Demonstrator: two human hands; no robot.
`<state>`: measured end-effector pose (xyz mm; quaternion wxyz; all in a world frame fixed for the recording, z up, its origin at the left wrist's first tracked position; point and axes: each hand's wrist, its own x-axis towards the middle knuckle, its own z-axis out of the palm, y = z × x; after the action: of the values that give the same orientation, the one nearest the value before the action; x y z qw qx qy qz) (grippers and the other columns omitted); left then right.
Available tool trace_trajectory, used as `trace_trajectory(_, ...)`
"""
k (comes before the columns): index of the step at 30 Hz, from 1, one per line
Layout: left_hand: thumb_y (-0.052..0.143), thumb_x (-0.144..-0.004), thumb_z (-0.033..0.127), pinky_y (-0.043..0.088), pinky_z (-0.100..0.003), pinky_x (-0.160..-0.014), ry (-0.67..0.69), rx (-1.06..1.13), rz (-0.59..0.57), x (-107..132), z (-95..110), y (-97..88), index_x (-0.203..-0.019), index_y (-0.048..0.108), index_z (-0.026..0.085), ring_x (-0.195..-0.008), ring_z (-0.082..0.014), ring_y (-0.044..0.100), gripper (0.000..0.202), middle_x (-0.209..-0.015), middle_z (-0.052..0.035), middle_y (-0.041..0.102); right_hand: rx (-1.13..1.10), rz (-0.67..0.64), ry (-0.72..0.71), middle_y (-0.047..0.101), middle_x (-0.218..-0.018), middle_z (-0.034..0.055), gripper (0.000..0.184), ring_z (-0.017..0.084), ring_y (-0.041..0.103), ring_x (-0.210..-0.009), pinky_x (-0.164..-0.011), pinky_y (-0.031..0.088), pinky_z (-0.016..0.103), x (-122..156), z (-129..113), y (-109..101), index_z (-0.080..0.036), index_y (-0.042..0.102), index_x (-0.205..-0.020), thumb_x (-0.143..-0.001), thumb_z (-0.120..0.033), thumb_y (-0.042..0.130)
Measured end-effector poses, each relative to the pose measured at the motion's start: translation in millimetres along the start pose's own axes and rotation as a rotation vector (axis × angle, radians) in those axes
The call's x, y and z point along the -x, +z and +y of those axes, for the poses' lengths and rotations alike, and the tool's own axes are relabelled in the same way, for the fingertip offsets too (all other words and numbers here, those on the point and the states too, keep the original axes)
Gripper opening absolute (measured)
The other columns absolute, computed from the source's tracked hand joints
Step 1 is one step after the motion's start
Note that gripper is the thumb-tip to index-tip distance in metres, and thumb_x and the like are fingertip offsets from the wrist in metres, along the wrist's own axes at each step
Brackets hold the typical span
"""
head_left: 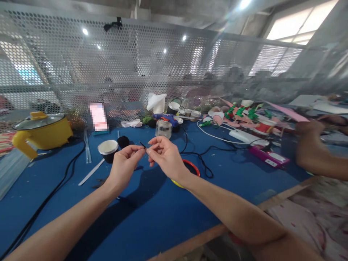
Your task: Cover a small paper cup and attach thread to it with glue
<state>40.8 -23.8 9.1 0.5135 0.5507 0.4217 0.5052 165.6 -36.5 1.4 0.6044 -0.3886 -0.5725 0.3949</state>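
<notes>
Above the blue table, both my hands meet at the fingertips. My left hand [125,161] is closed in a pinch, with a short, thin black piece [142,144] sticking up between thumb and forefinger. That piece is too small to name more closely. My right hand [166,156] pinches thumb and forefinger together at its lower end, the other fingers curled loosely; whatever lies between those tips is hidden. Just left of my left hand stands a small black cup with a white rim [108,148], and a ball of black yarn [123,141] lies behind it.
Pliers [99,183] and a white strip [91,173] lie by my left forearm. A red and yellow ring [194,167] is partly under my right wrist. Behind are a glue gun [166,119] and glass jar [163,129]; a yellow pot [43,132] stands left, cables and another person's arm [312,152] right.
</notes>
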Motion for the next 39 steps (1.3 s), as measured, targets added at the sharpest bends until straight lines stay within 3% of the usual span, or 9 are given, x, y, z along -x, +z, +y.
trace_trajectory(8, 0.061, -0.066, 0.032, 0.014, -0.020, -0.039, 0.102, -0.113, -0.004, 2.0, -1.3, -2.3, -0.067, 0.056, 0.014, -0.037, -0.0036, 0.021, 0.018, -0.039, 0.0099, 0.029, -0.005, 0.019, -0.006, 0.050, -0.059, -0.0072, 0.018, 0.006, 0.052, -0.044, -0.041, 0.047, 0.018, 1.4, 0.1, 2.5, -0.017, 0.044, -0.084, -0.069, -0.017, 0.055)
trace_trajectory(23, 0.065, -0.061, 0.031, 0.016, -0.018, -0.037, 0.030, -0.031, -0.017, -0.9, 2.0, -2.4, -0.060, 0.054, 0.013, -0.037, -0.0025, 0.026, 0.021, -0.038, 0.0087, 0.036, 0.028, 0.000, -0.019, 0.053, -0.060, -0.0067, 0.021, 0.009, 0.058, -0.048, -0.050, 0.050, 0.023, 8.2, 4.3, 8.5, -0.019, 0.041, -0.087, -0.070, -0.018, 0.053)
trace_trajectory(29, 0.067, -0.059, 0.029, 0.013, -0.018, -0.037, -0.047, 0.010, -0.202, -8.4, 10.2, -12.1, -0.060, 0.053, 0.013, -0.036, -0.0015, 0.023, 0.022, -0.038, 0.0096, 0.033, 0.069, -0.051, -0.065, 0.058, -0.075, 0.0001, 0.024, 0.010, 0.056, -0.067, -0.063, 0.047, 0.025, -5.2, -1.5, -6.8, -0.017, 0.052, -0.093, -0.070, -0.022, 0.057)
trace_trajectory(34, 0.067, -0.060, 0.027, 0.013, -0.017, -0.038, -0.215, 0.089, -0.424, -7.4, 12.6, -14.6, -0.058, 0.051, 0.014, -0.035, -0.0003, 0.021, 0.021, -0.039, 0.0099, 0.032, -0.216, -0.244, 0.059, 0.054, -0.073, 0.0005, 0.023, 0.008, 0.051, -0.063, -0.054, 0.043, 0.022, -11.1, -1.4, -14.5, -0.018, 0.061, -0.088, -0.077, -0.036, 0.050)
trace_trajectory(39, 0.067, -0.061, 0.024, 0.014, -0.017, -0.039, -0.261, 0.118, -0.489, -5.5, 12.5, -13.9, -0.057, 0.050, 0.013, -0.036, 0.0000, 0.023, 0.021, -0.040, 0.0096, 0.035, -0.356, -0.335, 0.142, 0.054, -0.068, -0.0018, 0.020, 0.007, 0.050, -0.062, -0.054, 0.042, 0.021, -8.8, 0.8, -12.2, -0.019, 0.061, -0.081, -0.073, -0.037, 0.056)
